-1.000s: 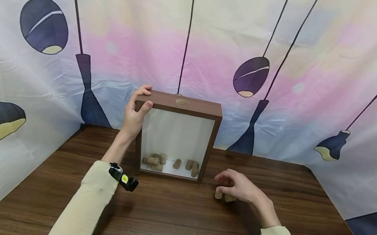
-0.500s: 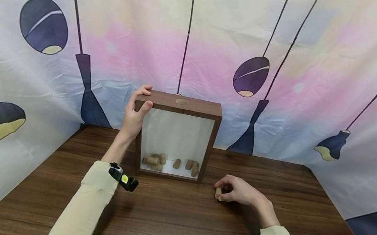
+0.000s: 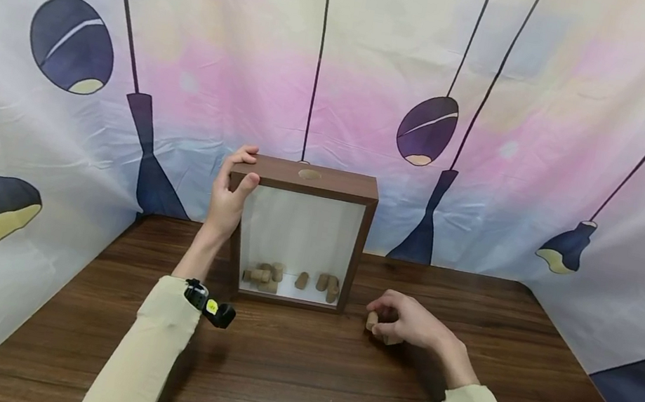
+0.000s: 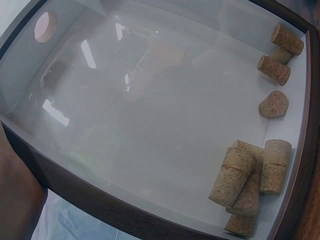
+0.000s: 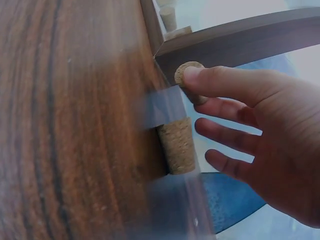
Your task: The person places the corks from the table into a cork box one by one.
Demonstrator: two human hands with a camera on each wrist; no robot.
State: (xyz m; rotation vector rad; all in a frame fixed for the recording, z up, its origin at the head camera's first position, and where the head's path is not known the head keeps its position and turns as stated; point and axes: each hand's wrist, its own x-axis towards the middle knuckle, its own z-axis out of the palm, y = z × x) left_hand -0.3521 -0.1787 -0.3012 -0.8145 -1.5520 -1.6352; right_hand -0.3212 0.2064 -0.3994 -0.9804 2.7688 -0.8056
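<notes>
My left hand grips the upper left corner of an upright brown-framed box, thumb on the front edge and fingers over the top. Behind the clear front, several corks lie along the bottom. A round hole opens in the box's top. To the right of the box, my right hand pinches a cork between thumb and index finger, its other fingers spread. A second cork stands on the table close to those fingers, partly hidden under the hand in the head view.
The dark wood table carries the box toward its back edge. A printed cloth with lamp drawings hangs behind and at both sides. Each wrist wears a small black camera, the left one in front of the box.
My right hand came down, pinched the cork, and has risen slightly with it. The second cork shows again beneath the hand. The left hand and the box stay put.
</notes>
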